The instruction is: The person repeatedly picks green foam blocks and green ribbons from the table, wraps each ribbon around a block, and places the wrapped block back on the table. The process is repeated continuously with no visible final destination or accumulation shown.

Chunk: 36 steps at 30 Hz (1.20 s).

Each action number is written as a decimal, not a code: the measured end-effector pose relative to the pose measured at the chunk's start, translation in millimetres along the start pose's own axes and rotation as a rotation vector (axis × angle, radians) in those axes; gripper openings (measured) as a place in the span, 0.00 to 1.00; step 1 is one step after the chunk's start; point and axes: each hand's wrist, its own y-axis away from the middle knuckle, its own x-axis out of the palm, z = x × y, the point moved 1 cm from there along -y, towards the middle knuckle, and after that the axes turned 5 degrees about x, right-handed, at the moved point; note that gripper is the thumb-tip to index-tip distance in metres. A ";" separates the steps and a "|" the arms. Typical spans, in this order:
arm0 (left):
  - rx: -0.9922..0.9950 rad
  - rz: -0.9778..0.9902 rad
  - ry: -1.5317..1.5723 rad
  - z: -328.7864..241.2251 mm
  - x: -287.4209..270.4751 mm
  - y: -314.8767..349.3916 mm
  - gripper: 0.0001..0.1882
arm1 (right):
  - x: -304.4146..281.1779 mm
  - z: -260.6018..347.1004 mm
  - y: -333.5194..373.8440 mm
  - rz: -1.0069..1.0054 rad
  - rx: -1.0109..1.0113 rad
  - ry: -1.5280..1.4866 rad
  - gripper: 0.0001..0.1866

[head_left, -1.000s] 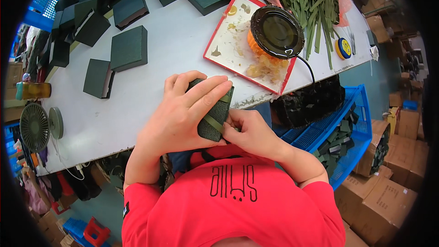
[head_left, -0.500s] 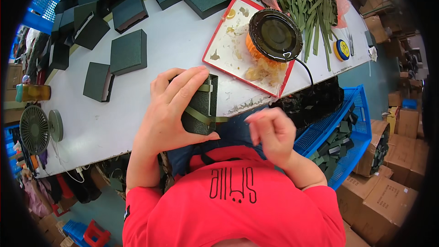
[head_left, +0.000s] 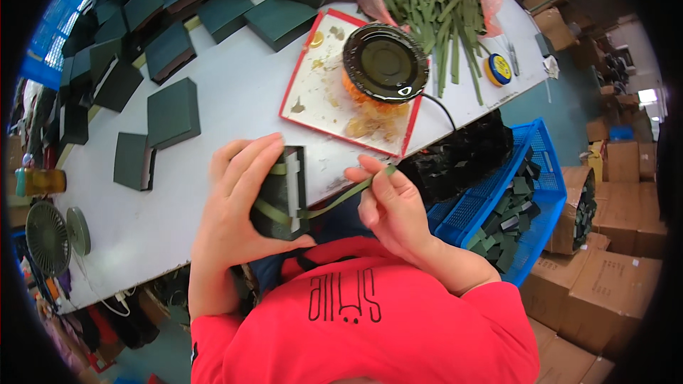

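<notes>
My left hand (head_left: pixel 231 203) is wrapped round a small dark green box (head_left: pixel 277 190), held on its side at the table's near edge. Green ribbon crosses the box in two places. One length of ribbon (head_left: pixel 333 204) stretches from the box's right side to my right hand (head_left: pixel 395 206), where thumb and fingers pinch its end. A pale strip runs along the box's open-looking edge. Beyond my hands, a round black pot (head_left: pixel 385 64) with an orange base stands on a red-rimmed white board (head_left: pixel 309 103), smeared with amber residue.
Many dark green boxes (head_left: pixel 173 112) cover the table's far left. Loose green ribbon strips (head_left: pixel 441 7) spill from a pink bag at the back. A round blue-and-yellow tin (head_left: pixel 497 70) sits on the right. Below it, a blue crate (head_left: pixel 544 199) holds small green pieces. Fans (head_left: pixel 48 238) stand left.
My right hand, earlier blurred and apart from the ribbon, now pinches its end and draws it out to the right. The box in my left hand has turned slightly. The whole view has shifted.
</notes>
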 end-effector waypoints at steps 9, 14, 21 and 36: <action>-0.113 0.042 -0.089 19.1 -6.5 26.0 0.61 | -10.0 42.2 -4.6 -0.212 -0.106 -0.086 0.24; -0.116 0.050 -0.113 17.8 -9.3 25.4 0.60 | -15.5 41.5 -9.3 -0.247 -0.187 -0.041 0.17; -0.092 0.070 -0.074 11.5 3.3 17.9 0.57 | -19.8 54.6 -20.5 -0.237 -0.251 0.203 0.13; -0.028 0.147 -0.034 -0.6 12.1 1.2 0.59 | -7.6 79.5 -37.2 -0.287 -0.202 0.555 0.15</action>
